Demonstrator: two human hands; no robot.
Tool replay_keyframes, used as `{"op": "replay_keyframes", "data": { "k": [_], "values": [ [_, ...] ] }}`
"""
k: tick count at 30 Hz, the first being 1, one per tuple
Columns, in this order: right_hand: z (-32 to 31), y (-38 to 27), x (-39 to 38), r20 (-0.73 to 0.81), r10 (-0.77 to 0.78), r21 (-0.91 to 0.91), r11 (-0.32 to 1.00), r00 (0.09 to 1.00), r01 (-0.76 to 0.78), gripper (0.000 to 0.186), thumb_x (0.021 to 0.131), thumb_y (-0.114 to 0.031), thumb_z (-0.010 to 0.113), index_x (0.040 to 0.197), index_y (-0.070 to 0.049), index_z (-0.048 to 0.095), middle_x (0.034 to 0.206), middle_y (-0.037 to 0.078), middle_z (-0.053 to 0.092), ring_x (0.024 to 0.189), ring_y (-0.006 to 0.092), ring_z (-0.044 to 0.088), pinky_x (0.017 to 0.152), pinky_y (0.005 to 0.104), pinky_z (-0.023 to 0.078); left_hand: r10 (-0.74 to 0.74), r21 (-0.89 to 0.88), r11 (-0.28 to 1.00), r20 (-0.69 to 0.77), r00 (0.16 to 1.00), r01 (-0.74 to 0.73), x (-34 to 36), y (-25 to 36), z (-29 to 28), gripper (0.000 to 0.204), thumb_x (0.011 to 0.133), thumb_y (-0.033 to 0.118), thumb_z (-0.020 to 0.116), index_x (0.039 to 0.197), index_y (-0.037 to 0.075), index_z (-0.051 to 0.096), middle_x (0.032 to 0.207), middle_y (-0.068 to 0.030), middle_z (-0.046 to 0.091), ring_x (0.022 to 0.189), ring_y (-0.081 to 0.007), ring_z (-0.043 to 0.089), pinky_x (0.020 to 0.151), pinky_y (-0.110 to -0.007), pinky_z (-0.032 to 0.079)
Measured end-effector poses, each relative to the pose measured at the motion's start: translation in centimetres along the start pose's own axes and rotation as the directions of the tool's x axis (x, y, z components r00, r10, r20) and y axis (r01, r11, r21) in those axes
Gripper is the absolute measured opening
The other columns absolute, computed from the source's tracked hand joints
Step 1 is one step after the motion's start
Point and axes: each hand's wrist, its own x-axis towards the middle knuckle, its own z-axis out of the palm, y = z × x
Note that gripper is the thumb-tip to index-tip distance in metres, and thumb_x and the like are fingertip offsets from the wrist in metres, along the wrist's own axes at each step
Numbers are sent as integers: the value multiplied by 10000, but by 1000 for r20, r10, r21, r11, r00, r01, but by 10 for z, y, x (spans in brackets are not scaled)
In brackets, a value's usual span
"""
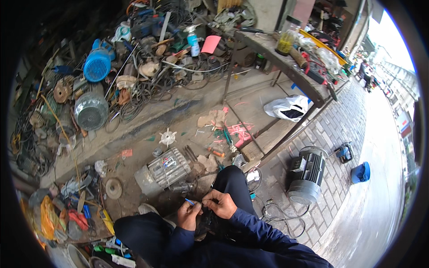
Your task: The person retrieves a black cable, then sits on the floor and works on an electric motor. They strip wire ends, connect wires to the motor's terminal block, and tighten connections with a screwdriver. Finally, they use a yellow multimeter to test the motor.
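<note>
1. Bare left hand (187, 216): fingers curled inward, wrist upright.
2. Bare right hand (221, 204): thumb and fingers drawn together, just beside the left.
3. Right forearm in a navy-blue fabric sleeve (263, 230): slanting inward.
4. Dark-trousered knees (233, 182): bent, spread apart.

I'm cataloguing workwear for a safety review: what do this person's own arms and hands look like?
Both the left hand and the right hand are bare, without gloves. The left sleeve and right sleeve are long, dark navy cloth; the right one is visibly creased.
</note>
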Motion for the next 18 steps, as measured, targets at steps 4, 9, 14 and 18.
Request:
{"op": "replay_keyframes", "data": {
  "k": [4, 9, 14, 18],
  "values": [
    [9, 5, -1, -12, 70, 79, 994, 998, -68, 136, 989, -101, 711, 1045, 21, 696, 863, 75, 704, 777, 139, 686, 678, 295, 562, 48, 65, 997, -53, 997, -44, -2, -2, -5, 104, 973, 121, 721, 999, 31, 673, 829, -17, 657, 730, -82, 601, 688, -239, 483],
    [10, 2, 0, 36, 62, 156, 986, 997, -67, 100, 994, -59, 677, 1007, 40, 687, 876, 70, 657, 732, 141, 665, 662, 289, 553, 66, 112, 992, -24, 998, -63, -9, 1, -5, 134, 981, 139, 718, 1035, 23, 679, 856, -18, 674, 762, -79, 625, 704, -244, 522],
    [7, -7, 0, 77, 63, 163, 984, 995, -75, 64, 1000, -40, 666, 984, 21, 659, 851, 66, 679, 710, 129, 648, 662, 269, 538, 23, 31, 999, -20, 1000, -23, -10, 2, -3, 132, 1005, 141, 703, 1039, 19, 666, 869, -20, 661, 769, -90, 617, 717, -257, 509],
    [4, -16, -2, 128, 37, 96, 994, 991, -50, 62, 1001, -28, 658, 976, 28, 655, 844, 62, 689, 713, 121, 642, 668, 258, 534, 9, 23, 1000, 21, 1000, -9, -12, 2, -6, 127, 1001, 130, 706, 1053, 25, 658, 908, -16, 663, 790, -81, 610, 727, -248, 502]
  ]
}}
